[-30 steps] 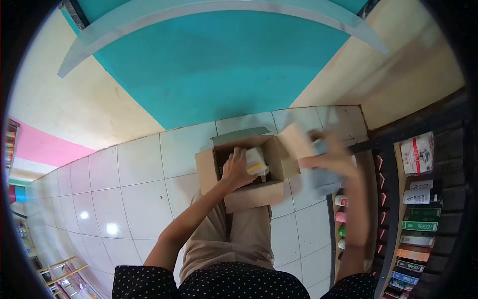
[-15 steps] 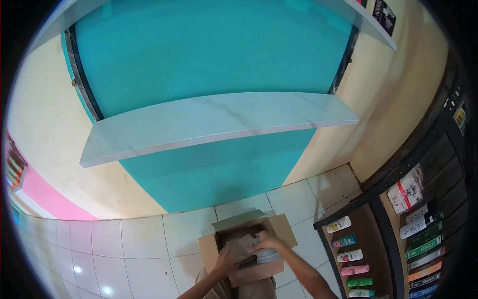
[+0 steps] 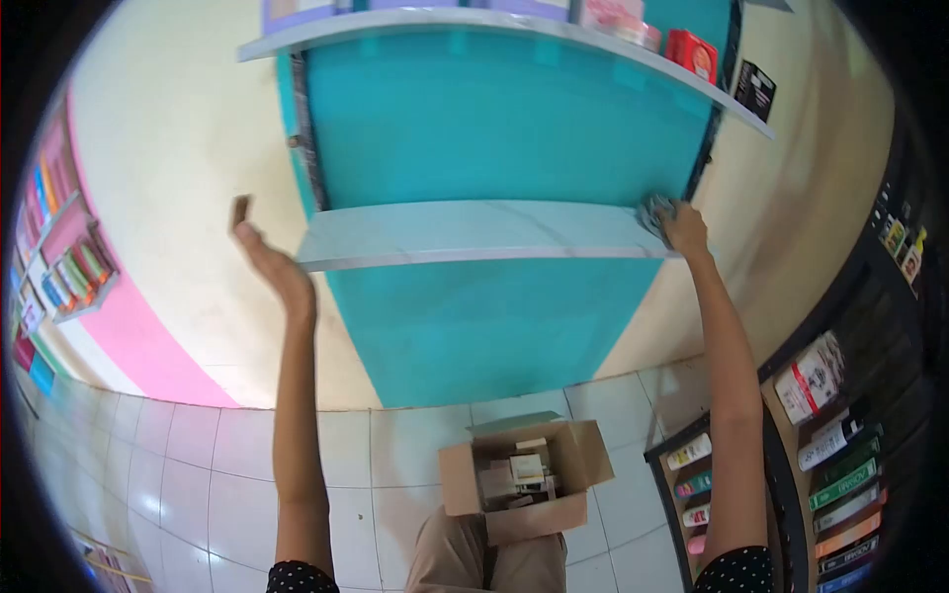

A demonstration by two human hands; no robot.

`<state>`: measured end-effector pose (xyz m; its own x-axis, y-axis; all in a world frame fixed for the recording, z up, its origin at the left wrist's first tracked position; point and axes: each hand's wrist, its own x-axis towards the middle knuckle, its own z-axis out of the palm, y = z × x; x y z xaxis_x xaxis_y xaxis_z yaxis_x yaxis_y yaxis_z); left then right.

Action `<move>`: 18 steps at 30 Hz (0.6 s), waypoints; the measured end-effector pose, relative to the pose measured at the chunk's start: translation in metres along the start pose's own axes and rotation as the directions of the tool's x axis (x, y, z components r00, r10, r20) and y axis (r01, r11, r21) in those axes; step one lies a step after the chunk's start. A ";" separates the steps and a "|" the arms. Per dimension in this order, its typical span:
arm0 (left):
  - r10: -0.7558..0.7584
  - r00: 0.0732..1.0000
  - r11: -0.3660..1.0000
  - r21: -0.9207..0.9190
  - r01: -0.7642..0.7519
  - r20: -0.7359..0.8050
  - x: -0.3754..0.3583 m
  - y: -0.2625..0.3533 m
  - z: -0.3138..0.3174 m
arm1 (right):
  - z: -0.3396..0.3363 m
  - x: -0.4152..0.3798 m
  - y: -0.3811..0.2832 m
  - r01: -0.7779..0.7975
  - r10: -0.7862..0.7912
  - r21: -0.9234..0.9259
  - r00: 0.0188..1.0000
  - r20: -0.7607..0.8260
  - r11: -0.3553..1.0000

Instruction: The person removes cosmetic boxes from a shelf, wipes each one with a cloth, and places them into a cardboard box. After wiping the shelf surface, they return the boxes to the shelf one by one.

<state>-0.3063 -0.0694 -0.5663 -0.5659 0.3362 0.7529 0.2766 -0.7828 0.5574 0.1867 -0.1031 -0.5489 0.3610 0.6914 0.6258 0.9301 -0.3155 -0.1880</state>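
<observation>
My right hand point(image 3: 684, 229) is closed around a crumpled dark grey cloth point(image 3: 654, 213) and presses it onto the right end of the white marbled shelf point(image 3: 474, 232). Off the shelf's left end, my left hand point(image 3: 275, 265) is raised in front of the cream wall, its fingers stretched out and holding nothing. An open cardboard box point(image 3: 539, 519) is at my knees, below the shelf. Several small cartons point(image 3: 527, 469) lie inside it.
Above, an upper shelf point(image 3: 474, 18) carries purple boxes, a red box point(image 3: 692, 54) and a black box point(image 3: 754, 91). On the right stands a dark rack point(image 3: 781, 474) with bottles and cartons. Small wall shelves point(image 3: 74, 267) with products hang at far left.
Both hands have left the cardboard box and risen to shelf height, spread apart. The grey cloth is now in my right hand on the shelf. My view has shifted, showing the upper shelf's goods.
</observation>
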 end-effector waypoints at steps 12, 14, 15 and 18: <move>-0.054 0.991 0.996 0.063 0.063 -0.126 -0.007 0.015 0.030 | 0.009 -0.020 -0.078 0.319 -0.326 0.179 0.945 0.008 0.931; -0.067 0.991 0.994 0.079 0.076 -0.120 -0.007 0.017 0.030 | 0.013 -0.029 -0.114 0.376 -0.383 0.221 0.924 -0.012 0.900; -0.078 0.988 0.991 0.100 0.091 -0.130 -0.006 0.017 0.030 | 0.011 -0.036 -0.129 0.368 -0.375 0.220 0.927 -0.012 0.903; -0.091 0.989 0.991 0.089 0.102 -0.118 -0.005 0.014 0.029 | 0.004 -0.052 -0.144 0.556 -0.535 0.306 0.830 -0.159 0.772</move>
<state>-0.2773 -0.0672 -0.5517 -0.6761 0.3421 0.6525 0.2857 -0.6946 0.6602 0.0347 -0.0910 -0.5571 -0.2085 0.6392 0.7403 0.9400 0.3400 -0.0288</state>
